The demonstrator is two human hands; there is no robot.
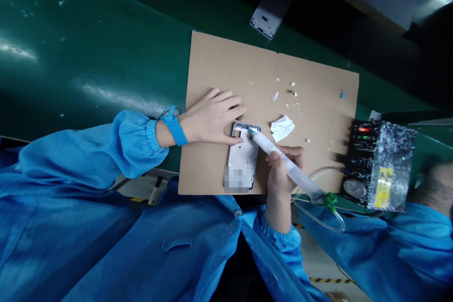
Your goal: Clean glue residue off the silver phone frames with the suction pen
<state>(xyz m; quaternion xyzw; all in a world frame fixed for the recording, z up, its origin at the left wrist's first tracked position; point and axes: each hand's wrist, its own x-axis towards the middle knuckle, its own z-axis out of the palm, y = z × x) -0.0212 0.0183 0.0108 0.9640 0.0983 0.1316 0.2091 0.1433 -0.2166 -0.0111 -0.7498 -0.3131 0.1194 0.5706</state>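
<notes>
A silver phone frame (242, 158) lies on a brown cardboard sheet (311, 75). My left hand (212, 118) rests flat on the cardboard with its fingertips pressing the frame's top left corner; a blue strap (175, 127) circles that wrist. My right hand (281, 170) grips a translucent dispensing syringe (283, 160) like a pen. The syringe's blue tip touches the frame's top edge. A green fitting (330, 199) and a clear hose (329, 219) lead from the syringe's rear end.
A crumpled white tissue (282, 127) and small white scraps lie on the cardboard. A black dispenser box with lights and a gauge (368, 165) stands at right. Another phone frame (271, 9) lies farther back on the green belt (88, 47). Another person in blue sits at far right.
</notes>
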